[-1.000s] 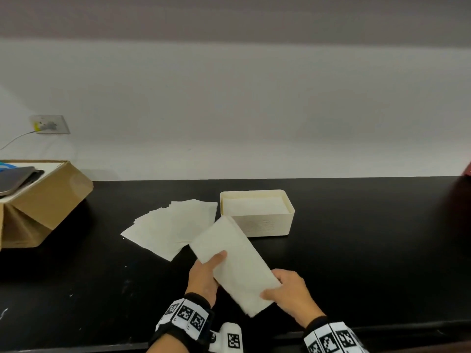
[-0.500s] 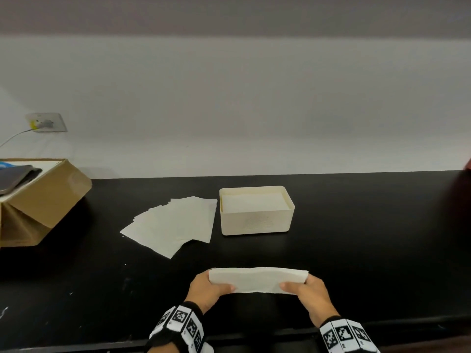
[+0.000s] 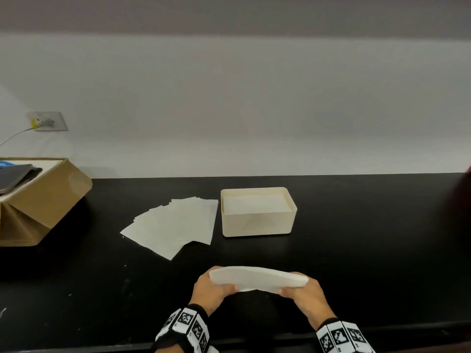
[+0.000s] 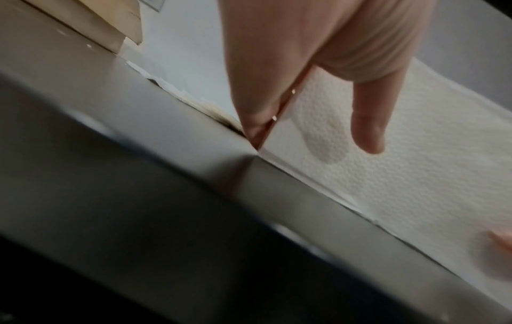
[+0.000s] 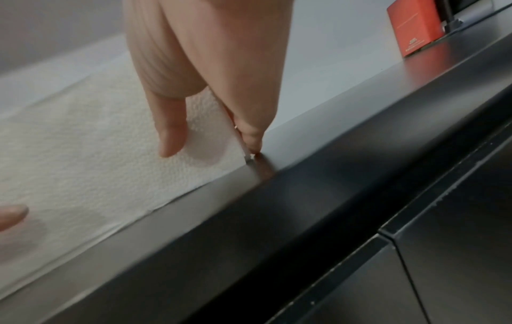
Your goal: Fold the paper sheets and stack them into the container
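Note:
A white paper sheet [image 3: 257,278] stands on its long edge near the front of the black counter, bowed between my two hands. My left hand [image 3: 216,289] pinches its left end [image 4: 318,122], thumb in front and fingers behind. At the other end [image 5: 202,136], my right hand [image 3: 299,291] pinches it the same way. The cream container [image 3: 257,212] sits behind the sheet at mid counter, with white folded paper inside. A fan of several flat white sheets [image 3: 175,225] lies just left of the container.
A tilted cardboard box [image 3: 38,200] with dark items on it stands at the far left of the counter [image 3: 369,250]. A wall socket [image 3: 47,121] with a cable is behind it. A red box [image 5: 412,28] sits far right on the counter.
The sheet went from lying slanted and flat under my hands to standing lengthwise across the counter's front. Both hands slid to its ends, and it now bows upward.

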The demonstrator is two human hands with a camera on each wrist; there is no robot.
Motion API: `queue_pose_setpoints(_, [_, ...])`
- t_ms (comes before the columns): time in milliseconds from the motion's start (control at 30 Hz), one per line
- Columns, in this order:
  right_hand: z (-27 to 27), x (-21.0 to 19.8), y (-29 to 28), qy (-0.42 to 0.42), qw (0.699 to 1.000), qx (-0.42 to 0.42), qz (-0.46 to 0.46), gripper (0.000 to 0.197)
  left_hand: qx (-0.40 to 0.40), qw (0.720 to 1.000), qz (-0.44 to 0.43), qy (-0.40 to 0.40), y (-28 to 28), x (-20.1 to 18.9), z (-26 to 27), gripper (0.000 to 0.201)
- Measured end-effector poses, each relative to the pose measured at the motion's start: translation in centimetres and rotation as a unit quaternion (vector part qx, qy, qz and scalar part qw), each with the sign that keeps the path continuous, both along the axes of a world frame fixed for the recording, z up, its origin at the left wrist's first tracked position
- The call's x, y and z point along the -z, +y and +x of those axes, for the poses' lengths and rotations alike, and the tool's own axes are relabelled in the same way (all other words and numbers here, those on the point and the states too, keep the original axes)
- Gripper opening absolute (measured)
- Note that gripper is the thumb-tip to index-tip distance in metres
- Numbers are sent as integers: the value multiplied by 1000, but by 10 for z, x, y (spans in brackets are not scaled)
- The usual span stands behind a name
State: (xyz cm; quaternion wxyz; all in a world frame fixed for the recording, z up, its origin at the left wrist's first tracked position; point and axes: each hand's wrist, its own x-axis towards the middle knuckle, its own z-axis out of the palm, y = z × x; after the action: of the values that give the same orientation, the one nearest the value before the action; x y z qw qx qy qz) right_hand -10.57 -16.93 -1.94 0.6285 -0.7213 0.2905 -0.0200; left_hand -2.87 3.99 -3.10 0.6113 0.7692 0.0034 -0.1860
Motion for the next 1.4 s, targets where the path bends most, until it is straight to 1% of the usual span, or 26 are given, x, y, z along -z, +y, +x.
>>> queue_pose_setpoints(100, [5,2,-1,10,1000,24,-6,27,-27,999,10,15,-5,5,3,45])
queue_pose_setpoints(233, [11,-3,-5,-12,1000,-24,-5,28,-17,999,43,7,-12,6,10,46])
queue_pose_setpoints(333, [16,3,-8,8,998,-48,-33,32,2,997,76,-1,-16,6,14,47])
queue_pose_setpoints(400, [19,9,-11,34,998,-25,-43,31,12,995,102,-7,-18,4,16,49])
queue_pose_setpoints(467, [26,11,-17,38,999,1,-38,39,3,996,93,-1,-19,2,21,49])
queue_pose_setpoints(500, [30,9,-20,30,999,1,-34,39,-7,997,77,8,-19,-2,23,49])
queue_pose_setpoints(567, [40,-4,-26,8,1000,-9,-26,38,-18,998,59,2,-23,-12,31,49])
queue_pose_setpoints(667, [63,-29,-37,-36,999,-27,-17,33,-10,997,53,-56,-30,-38,47,48])
queue_pose_setpoints(733, [82,-46,-45,-56,997,-38,-36,31,-9,996,35,-75,-36,-60,63,46])
queue_pose_setpoints(800, [105,-63,-52,-68,994,-43,-68,31,-38,994,52,-94,-43,-80,84,46])
queue_pose_setpoints(867, [129,-78,-56,-83,991,-38,-102,36,-78,988,65,-115,-51,-95,108,51])
queue_pose_setpoints(900, [140,-85,-57,-91,988,-30,-119,41,-84,985,73,-134,-56,-101,119,53])
queue_pose_setpoints(967, [159,-95,-57,-104,984,-15,-141,52,-72,977,109,-171,-66,-108,138,58])
queue_pose_setpoints(1067, [180,-99,-58,-97,975,-29,-195,62,-34,956,215,-194,-79,-107,160,66])
queue_pose_setpoints(1133, [189,-95,-58,-70,966,-46,-246,59,-1,934,300,-196,-84,-100,169,64])
queue_pose_setpoints(1200, [197,-87,-60,-32,954,-54,-294,52,42,899,386,-201,-88,-93,173,51])
queue_pose_setpoints(1267, [200,-80,-63,24,939,-66,-336,45,73,860,462,-203,-89,-87,175,36])
queue_pose_setpoints(1333, [201,-75,-63,72,920,-85,-376,41,82,829,512,-207,-89,-81,176,30])
queue_pose_setpoints(1400, [203,-71,-61,101,895,-108,-421,34,82,812,537,-213,-88,-78,177,30])
